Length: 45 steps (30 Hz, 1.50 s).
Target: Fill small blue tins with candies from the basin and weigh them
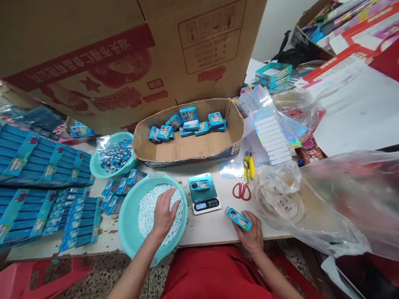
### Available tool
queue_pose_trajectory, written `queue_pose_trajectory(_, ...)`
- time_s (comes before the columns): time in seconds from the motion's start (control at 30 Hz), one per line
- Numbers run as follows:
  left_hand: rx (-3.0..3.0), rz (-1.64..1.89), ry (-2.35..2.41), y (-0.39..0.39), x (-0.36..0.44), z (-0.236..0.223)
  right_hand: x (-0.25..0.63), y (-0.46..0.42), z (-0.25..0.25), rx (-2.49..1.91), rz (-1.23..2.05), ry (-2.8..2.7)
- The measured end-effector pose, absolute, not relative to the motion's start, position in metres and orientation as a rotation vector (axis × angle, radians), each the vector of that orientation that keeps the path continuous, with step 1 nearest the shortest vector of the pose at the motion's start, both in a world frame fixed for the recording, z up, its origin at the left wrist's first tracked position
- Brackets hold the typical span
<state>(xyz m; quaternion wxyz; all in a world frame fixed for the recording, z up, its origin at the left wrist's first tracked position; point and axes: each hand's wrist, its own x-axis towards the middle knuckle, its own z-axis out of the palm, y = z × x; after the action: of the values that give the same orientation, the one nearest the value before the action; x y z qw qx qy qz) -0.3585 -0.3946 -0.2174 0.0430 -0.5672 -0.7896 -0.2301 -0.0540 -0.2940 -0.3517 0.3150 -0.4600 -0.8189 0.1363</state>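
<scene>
My left hand (164,214) is down in a turquoise basin (124,220), resting on small white pellets (149,207) that look like candies. Its thumb and the visible finger are spread; the other fingertips are partly hidden. Near the table's front edge, my right hand (253,232) is closed around a small blue printed box (239,219), held at a tilt. Between the two hands sits a digital scale (206,205) with another small blue box (199,185) lying on its plate.
Behind the scale stands a cut-down cardboard box (190,155) holding several blue boxes. A smaller bowl (96,166) of shiny blue-silver pieces and stacked blue packs (40,162) are at left. Red scissors (242,191), a sticker sheet (272,139) and plastic bags (327,207) lie at right.
</scene>
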Motion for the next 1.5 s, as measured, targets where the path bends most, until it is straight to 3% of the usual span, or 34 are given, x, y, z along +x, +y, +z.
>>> queue_pose_trajectory(0.2,-1.63,-0.482,-2.68,-0.501,-0.321,-0.249,-0.054,-0.294,-0.352,-1.232,0.373,-2.206)
queue_pose_trajectory(0.33,-1.485,-0.427,-2.763,-0.517,-0.308,-0.257,-0.053,-0.295,-0.353,-1.248,0.379,-2.225)
queue_pose_trajectory(0.47,-1.404,-0.642,-2.695,-0.479,-0.314,-0.238,-0.052,-0.296,-0.353,-1.221,0.368,-2.238)
queue_pose_trajectory(0.6,-1.586,-0.871,-2.513,-0.391,-0.325,-0.217,-0.055,-0.294,-0.352,-1.274,0.409,-2.177)
queue_pose_trajectory(0.77,-2.021,-0.393,-2.743,-0.294,-0.336,-0.206,-0.051,-0.296,-0.341,-1.4,0.467,-2.016)
queue_pose_trajectory(0.83,-1.973,-0.451,-2.823,-0.29,-0.34,-0.198,-0.043,-0.306,-0.334,-1.434,0.52,-1.996)
queue_pose_trajectory(1.0,-1.433,-1.093,-2.828,-0.36,-0.345,-0.164,-0.042,-0.334,-0.316,-1.021,0.854,-2.289)
queue_pose_trajectory(1.23,-0.859,-1.141,-3.276,-0.467,-0.333,-0.161,-0.113,-0.324,-0.302,-0.849,0.926,-2.467)
queue_pose_trajectory(1.5,-0.705,-1.187,-3.334,-0.483,-0.32,-0.175,-0.137,-0.313,-0.315,-0.823,0.693,-2.705)
